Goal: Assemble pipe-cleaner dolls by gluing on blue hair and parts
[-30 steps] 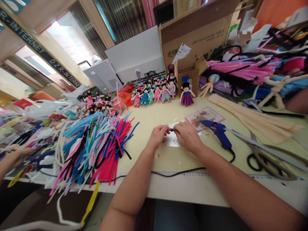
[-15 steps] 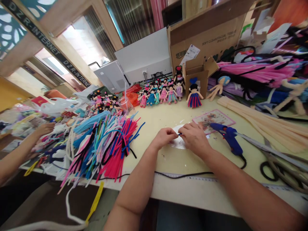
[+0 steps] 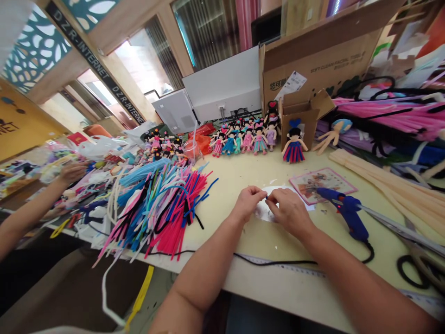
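Note:
My left hand (image 3: 249, 202) and my right hand (image 3: 288, 208) meet above a shiny white round sheet (image 3: 263, 214) on the table. Between their fingertips is a tiny dark blue piece (image 3: 267, 197), perhaps a bit of pipe cleaner; the fingers mostly cover it. Both hands are closed in a pinch. Right of them rests a blue hot glue gun (image 3: 349, 214), its nozzle pointing left over a pink-edged picture card (image 3: 321, 184). A doll in a blue and red striped skirt (image 3: 295, 151) stands behind my hands, against a small cardboard box (image 3: 299, 113).
Colourful pipe cleaners (image 3: 167, 208) lie heaped at left, beige ones (image 3: 375, 181) at right near large scissors (image 3: 413, 264). Several small dolls (image 3: 243, 139) line the back. A black cord (image 3: 271, 263) runs along the front edge. A co-worker's hand (image 3: 73, 171) is at far left.
The view has shifted, so the whole scene sits a little further right. My fingertips have turned slightly around the blue piece, which now points more upright. The co-worker's hand has risen a little.

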{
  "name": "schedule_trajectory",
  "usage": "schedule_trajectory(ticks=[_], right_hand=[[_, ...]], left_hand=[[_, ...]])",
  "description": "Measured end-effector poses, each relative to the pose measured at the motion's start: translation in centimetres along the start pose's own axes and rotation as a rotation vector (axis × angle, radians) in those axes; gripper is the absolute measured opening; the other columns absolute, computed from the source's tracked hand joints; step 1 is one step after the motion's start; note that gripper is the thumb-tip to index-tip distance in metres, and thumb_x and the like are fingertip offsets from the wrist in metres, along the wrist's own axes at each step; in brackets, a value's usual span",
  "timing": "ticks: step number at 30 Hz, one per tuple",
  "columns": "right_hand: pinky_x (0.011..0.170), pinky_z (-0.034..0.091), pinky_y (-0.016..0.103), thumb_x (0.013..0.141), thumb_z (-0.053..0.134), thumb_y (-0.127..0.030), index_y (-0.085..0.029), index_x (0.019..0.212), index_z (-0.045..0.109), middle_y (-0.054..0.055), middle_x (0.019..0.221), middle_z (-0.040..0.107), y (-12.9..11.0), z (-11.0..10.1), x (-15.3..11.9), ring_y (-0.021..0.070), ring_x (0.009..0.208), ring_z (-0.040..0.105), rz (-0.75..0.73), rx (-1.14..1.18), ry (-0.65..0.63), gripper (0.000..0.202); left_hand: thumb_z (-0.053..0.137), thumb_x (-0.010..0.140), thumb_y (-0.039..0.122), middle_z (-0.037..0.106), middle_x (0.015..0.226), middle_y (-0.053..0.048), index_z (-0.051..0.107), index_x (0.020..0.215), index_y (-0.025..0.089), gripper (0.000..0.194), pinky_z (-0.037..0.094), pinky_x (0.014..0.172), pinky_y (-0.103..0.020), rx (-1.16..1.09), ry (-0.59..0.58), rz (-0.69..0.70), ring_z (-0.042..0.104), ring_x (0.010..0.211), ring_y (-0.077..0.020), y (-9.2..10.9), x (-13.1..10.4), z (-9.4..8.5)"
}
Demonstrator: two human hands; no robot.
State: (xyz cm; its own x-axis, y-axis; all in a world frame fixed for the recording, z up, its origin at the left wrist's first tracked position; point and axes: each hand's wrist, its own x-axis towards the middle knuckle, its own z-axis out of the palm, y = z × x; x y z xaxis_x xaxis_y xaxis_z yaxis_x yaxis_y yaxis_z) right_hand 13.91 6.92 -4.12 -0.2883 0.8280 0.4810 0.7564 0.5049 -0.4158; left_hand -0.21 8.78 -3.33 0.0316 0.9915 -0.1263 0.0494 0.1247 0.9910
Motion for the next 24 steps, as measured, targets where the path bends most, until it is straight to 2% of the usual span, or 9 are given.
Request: schedule_trajectory(ticks=[4,7,10,13,18,24], right_hand=[[0.068,0.031,0.03,0.087,0.049,-0.022,-0.02,0.068,0.05,0.005,0.069,0.058,-0.1,0.7,0.0,0.0197,0.072,0.049,0.03,0.01,0.027,0.018],[0.071,0.033,0.03,0.087,0.049,-0.022,-0.019,0.07,0.052,0.005,0.071,0.059,0.2,0.9,0.1,0.0202,0.074,0.049,0.038,0.008,0.03,0.017],[0.073,0.033,0.03,0.088,0.049,-0.02,-0.018,0.075,0.055,0.006,0.076,0.06,0.7,0.7,0.2,0.0201,0.077,0.051,0.005,-0.016,-0.005,0.015],[0.074,0.032,0.03,0.09,0.048,-0.02,-0.017,0.082,0.059,0.006,0.08,0.061,0.9,0.2,0.2,0.0199,0.08,0.052,-0.004,-0.06,-0.024,0.014],[0.073,0.029,0.031,0.09,0.049,-0.019,-0.019,0.085,0.064,0.006,0.085,0.063,0.5,-0.4,0.2,0.0213,0.084,0.05,-0.026,-0.152,-0.036,0.015],[0.073,0.027,0.033,0.087,0.055,-0.016,-0.02,0.082,0.066,0.005,0.087,0.065,0.1,-0.8,0.1,0.0223,0.088,0.049,-0.081,-0.187,-0.029,0.012]], left_hand=[[0.066,0.061,0.034,0.047,0.057,0.005,0.054,0.062,0.015,0.023,0.03,0.056,-0.024,-0.034,0.043,0.019,0.038,0.055,-0.007,-0.3,-0.1,0.6],[0.066,0.063,0.036,0.047,0.058,0.005,0.054,0.064,0.016,0.023,0.03,0.054,-0.023,-0.033,0.062,-0.016,0.038,0.053,-0.0069,-0.4,-0.1,0.8],[0.064,0.066,0.044,0.049,0.059,0.004,0.058,0.068,0.015,0.029,0.028,0.05,-0.023,0.01,-0.032,-0.08,0.038,0.052,-0.0068,-0.2,0.2,0.0],[0.056,0.074,0.051,0.054,0.066,0.0,0.064,0.076,0.014,0.038,0.029,0.05,-0.022,0.063,-0.104,-0.05,0.042,0.056,-0.0074,0.3,0.4,-1.1],[0.063,0.07,0.046,0.055,0.067,0.0,0.064,0.076,0.014,0.034,0.032,0.049,-0.022,0.247,-0.163,-0.094,0.044,0.056,-0.0083,0.9,0.3,-2.1],[0.068,0.063,0.038,0.049,0.057,0.004,0.06,0.071,0.014,0.026,0.035,0.052,-0.023,0.279,-0.264,-0.093,0.045,0.053,-0.0082,0.9,0.0,-2.2]])
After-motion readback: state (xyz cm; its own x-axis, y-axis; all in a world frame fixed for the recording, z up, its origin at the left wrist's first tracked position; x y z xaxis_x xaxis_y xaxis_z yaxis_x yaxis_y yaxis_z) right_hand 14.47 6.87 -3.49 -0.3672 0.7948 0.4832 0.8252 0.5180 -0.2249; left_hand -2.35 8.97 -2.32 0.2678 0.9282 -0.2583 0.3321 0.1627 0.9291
